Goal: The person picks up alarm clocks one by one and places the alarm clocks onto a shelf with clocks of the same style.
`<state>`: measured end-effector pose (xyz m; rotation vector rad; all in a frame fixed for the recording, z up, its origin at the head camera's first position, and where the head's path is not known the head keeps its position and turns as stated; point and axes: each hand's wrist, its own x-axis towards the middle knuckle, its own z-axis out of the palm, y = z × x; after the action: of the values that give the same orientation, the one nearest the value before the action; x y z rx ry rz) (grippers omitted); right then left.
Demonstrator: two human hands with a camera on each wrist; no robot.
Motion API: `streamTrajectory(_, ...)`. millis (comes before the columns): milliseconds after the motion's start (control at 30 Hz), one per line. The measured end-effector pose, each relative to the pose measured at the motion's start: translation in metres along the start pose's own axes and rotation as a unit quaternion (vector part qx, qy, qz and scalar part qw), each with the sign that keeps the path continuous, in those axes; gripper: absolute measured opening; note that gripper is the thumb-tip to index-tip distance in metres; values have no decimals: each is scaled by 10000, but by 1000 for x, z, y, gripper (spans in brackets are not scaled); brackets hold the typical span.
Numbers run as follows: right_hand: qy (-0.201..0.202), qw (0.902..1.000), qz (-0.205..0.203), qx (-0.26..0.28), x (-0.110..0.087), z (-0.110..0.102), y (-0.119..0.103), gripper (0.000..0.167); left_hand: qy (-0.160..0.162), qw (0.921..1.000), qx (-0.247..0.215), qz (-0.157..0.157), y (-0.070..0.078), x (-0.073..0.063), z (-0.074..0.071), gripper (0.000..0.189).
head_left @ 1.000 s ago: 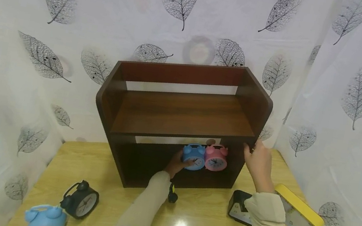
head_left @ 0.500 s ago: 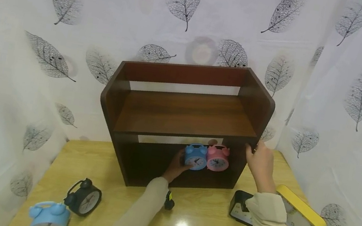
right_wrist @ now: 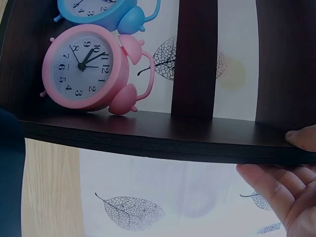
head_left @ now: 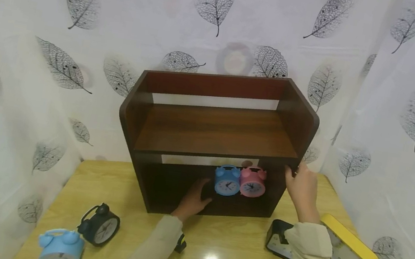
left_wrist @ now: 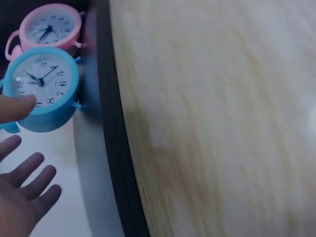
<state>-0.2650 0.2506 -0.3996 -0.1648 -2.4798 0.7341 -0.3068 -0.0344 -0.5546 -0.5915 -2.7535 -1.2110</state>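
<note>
A blue twin-bell alarm clock [head_left: 227, 181] and a pink one [head_left: 252, 182] stand side by side in the lower compartment of a dark brown wooden shelf [head_left: 215, 131], towards its right end. My left hand [head_left: 194, 199] is just left of the blue clock, fingers spread, holding nothing. In the left wrist view its thumb overlaps the blue clock's face. My right hand [head_left: 302, 189] grips the shelf's right side panel. The right wrist view shows the thumb [right_wrist: 302, 138] on the inner face and the fingers on the outer one.
At the table's left lie a black twin-bell clock [head_left: 101, 225] and a light blue one [head_left: 61, 248]. On the right, near my sleeve, are a black rectangular clock [head_left: 280, 240] and a larger yellow one [head_left: 350, 247]. A leaf-patterned curtain [head_left: 127, 20] hangs behind the shelf.
My left hand has let go of the blue clock and drawn back to the left, its fingers spreading. The right hand keeps its grip on the side panel. The view has shifted slightly.
</note>
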Motion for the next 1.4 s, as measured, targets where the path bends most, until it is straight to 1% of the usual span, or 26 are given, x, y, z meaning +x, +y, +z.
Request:
streamTrajectory(100, 13, 10000, 18, 16, -1, 1, 0, 27, 185, 9980, 607, 6, 6, -12, -7, 56)
streamTrajectory(200, 20, 10000, 30, 0, -2, 1, 0, 27, 536, 9947, 874, -25, 9, -23, -16, 53)
streamTrajectory(400, -24, 10000, -39, 18, -3, 1, -3, 27, 1165, 9893, 811, -346, 11, -54, -37, 53)
streamTrajectory(500, -15, 10000, -19, 56, -3, 0, -5, 26, 1376, 9872, 734, -330, 12, -70, -48, 51)
streamTrajectory(600, 17, 10000, 5, 76, -3, 0, -5, 26, 1497, 9864, 590, -327, 13, -85, -59, 47)
streamTrajectory(633, 25, 10000, 13, 76, -3, 0, -5, 25, 1531, 9858, 573, -377, 13, -89, -62, 46)
streamTrajectory(733, 47, 9999, 28, 85, -3, -1, -6, 25, 1637, 9828, 606, -596, 8, -102, -70, 42)
streamTrajectory(800, 35, 10000, 31, 69, -4, -2, -6, 25, 1739, 9792, 695, -776, 4, -108, -75, 39)
streamTrajectory(833, 25, 10000, 34, 65, -4, -2, -6, 24, 1826, 9770, 717, -833, 2, -112, -78, 38)
streamTrajectory(900, 17, 10000, 19, 60, -4, -2, -7, 24, 2042, 9723, 751, -852, -2, -118, -82, 35)
streamTrajectory(967, 29, 10000, -12, 56, -3, -2, -6, 23, 2360, 9656, 758, -781, -5, -123, -86, 33)
streamTrajectory(1000, 43, 10000, -27, 56, -3, -1, -6, 22, 2554, 9613, 771, -691, -6, -125, -87, 32)
streamTrajectory(1067, 87, 9999, -69, 73, -3, -1, -6, 22, 3003, 9488, 840, -503, -10, -129, -90, 30)
streamTrajectory(1133, 121, 9998, -93, 100, -3, 0, -6, 21, 3486, 9324, 888, -336, -13, -132, -93, 29)
streamTrajectory(1200, 131, 9998, -104, 123, -3, 1, -5, 22, 3933, 9142, 963, -177, -16, -135, -95, 28)
streamTrajectory(1267, 104, 9998, -94, 119, -3, 1, -5, 22, 4322, 8963, 984, -98, -18, -139, -98, 29)
streamTrajectory(1333, 77, 9999, -83, 110, -3, 1, -5, 22, 4606, 8819, 1001, -113, -20, -142, -101, 30)
streamTrajectory(1400, 70, 9999, -95, 112, -3, 1, -6, 22, 4829, 8692, 1028, -281, -21, -145, -103, 31)
